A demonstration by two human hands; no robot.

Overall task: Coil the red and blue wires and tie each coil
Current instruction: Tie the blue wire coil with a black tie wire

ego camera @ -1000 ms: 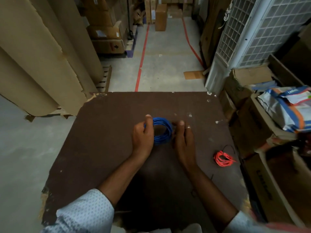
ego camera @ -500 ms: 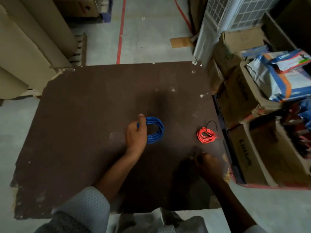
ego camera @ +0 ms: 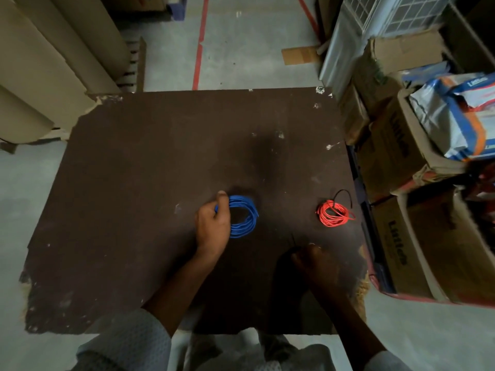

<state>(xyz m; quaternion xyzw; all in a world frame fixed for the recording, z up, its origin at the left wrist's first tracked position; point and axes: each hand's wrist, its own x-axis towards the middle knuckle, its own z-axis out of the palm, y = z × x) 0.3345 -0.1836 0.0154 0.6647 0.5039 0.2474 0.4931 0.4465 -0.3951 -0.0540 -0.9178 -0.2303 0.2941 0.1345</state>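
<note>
Board (ego camera: pixel 139 183): a big dark brown sheet lying flat on the grey concrete floor (ego camera: pixel 241 54), its near-left corner chipped and ragged. Everything below is placed from this board.
Cardboard sheets (ego camera: pixel 53 62): tall tan panels leaning just past the board's far-left corner.
Boxes (ego camera: pixel 396 236): worn cartons stacked along the board's right edge, the nearest ones with dark printed lettering I cannot read clearly; printed white, blue and orange bags (ego camera: pixel 455 116) sit on top of them.
White grille unit (ego camera: pixel 375 22): stands beyond the board's far-right corner.
Red floor lines (ego camera: pixel 199 49): two painted strips running away from the board's far edge.
My left hand (ego camera: pixel 213 231): over the middle of the board, fingers curled and thumb up, pinching the left side of the blue coil.
My right hand (ego camera: pixel 313 261): low over the board's near-right part, in deep shadow, fingers drawn together; a thin dark strand seems to rise from the fingertips, but I cannot tell whether I am really gripping it.
Blue coil (ego camera: pixel 245 216): a neat round hoop of many turns, lying on the middle of the board, its left side hidden under my left hand.
Red coil (ego camera: pixel 333 216): a smaller, looser bundle on the board near its right edge, well apart from the blue coil and clear of both hands.
Black strand (ego camera: pixel 344 195): a thin dark loop arching from the far side of the red coil.
</note>
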